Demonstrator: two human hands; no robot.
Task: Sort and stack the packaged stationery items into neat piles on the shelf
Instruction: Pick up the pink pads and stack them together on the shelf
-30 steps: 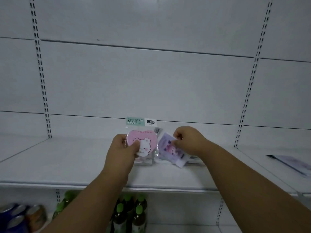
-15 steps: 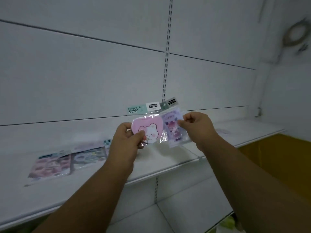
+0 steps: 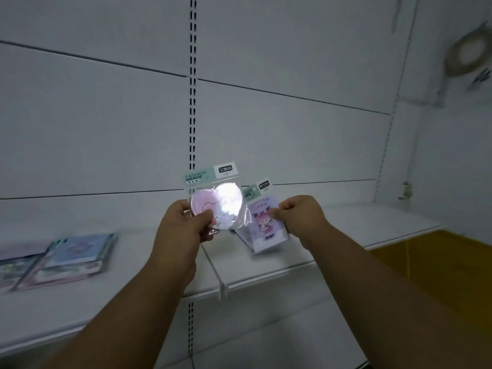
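The left hand (image 3: 183, 230) pinches a clear packet holding a pink heart-shaped pad (image 3: 217, 206), thumb on the front and fingers curled behind, with glare washing out part of its picture. The right hand (image 3: 298, 217) pinches the edge of a second packet, a purple card pack (image 3: 266, 227) printed with a cartoon girl, tilted and partly behind the first. Both packets are held in the air above the white shelf (image 3: 306, 259). A blurred pile of flat packets (image 3: 72, 259) lies on the shelf to the left.
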